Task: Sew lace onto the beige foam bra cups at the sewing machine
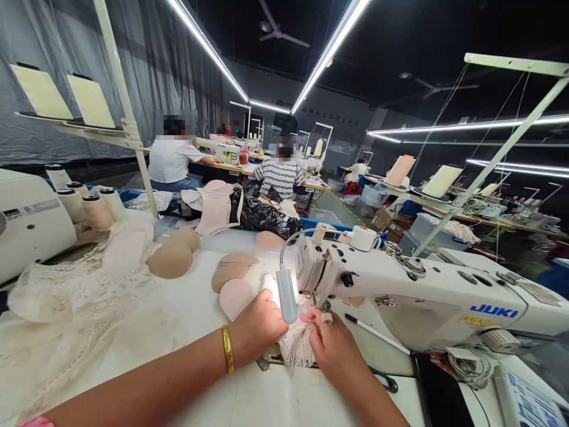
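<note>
A white sewing machine (427, 290) stands at the right, its needle end above a piece of cream fringed lace fabric (297, 349). My left hand (260, 323), with a gold bracelet at the wrist, is closed on the fabric's left side. On the right side of the fabric, my right hand (331, 338) has its fingers bent together at the cloth near the needle area. A grey lamp (287, 295) on a bendy neck hangs between my hands and hides part of the fabric. Beige foam cups (235, 270) lie behind my left hand.
Sheer cream lace (89, 314) spreads over the table's left. More beige cups (173, 255) and a black plastic bag (267, 216) lie farther back. A white pen (377, 334), black scissors (386, 379) and a dark phone (440, 391) are at the right. People sit at machines beyond.
</note>
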A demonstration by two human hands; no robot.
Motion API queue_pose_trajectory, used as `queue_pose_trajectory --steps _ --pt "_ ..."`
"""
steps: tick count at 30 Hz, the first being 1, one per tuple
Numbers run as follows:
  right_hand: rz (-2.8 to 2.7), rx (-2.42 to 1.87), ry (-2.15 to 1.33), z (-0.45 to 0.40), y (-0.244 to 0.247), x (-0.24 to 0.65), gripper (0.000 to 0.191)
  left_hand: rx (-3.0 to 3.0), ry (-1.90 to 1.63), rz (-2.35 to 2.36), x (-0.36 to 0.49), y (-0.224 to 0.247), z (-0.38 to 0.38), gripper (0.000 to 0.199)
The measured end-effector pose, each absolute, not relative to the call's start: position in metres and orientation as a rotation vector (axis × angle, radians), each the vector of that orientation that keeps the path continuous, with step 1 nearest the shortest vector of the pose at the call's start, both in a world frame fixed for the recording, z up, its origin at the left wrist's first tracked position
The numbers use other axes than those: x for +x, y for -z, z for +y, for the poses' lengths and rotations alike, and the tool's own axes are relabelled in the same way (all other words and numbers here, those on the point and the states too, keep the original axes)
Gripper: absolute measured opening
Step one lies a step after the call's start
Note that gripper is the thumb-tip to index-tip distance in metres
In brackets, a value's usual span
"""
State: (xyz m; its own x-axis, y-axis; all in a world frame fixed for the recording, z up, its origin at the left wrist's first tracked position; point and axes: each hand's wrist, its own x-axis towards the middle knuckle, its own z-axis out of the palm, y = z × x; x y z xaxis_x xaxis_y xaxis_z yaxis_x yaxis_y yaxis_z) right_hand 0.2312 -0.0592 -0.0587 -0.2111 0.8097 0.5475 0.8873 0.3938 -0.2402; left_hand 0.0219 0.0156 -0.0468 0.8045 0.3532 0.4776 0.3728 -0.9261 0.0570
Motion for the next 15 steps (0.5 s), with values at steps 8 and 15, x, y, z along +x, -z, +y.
queue_pose_trajectory --steps 8,15 --pt "-2.099 -1.366 0.175 -0.066 0.054 0.231 0.034 -2.999 0.535 -0.586 0.003 0.025 0.009 0.009" --pt "-2.255 -1.094 0.273 -0.078 0.043 0.211 0.044 -3.028 0.460 -0.804 0.005 0.014 -0.001 0.010"
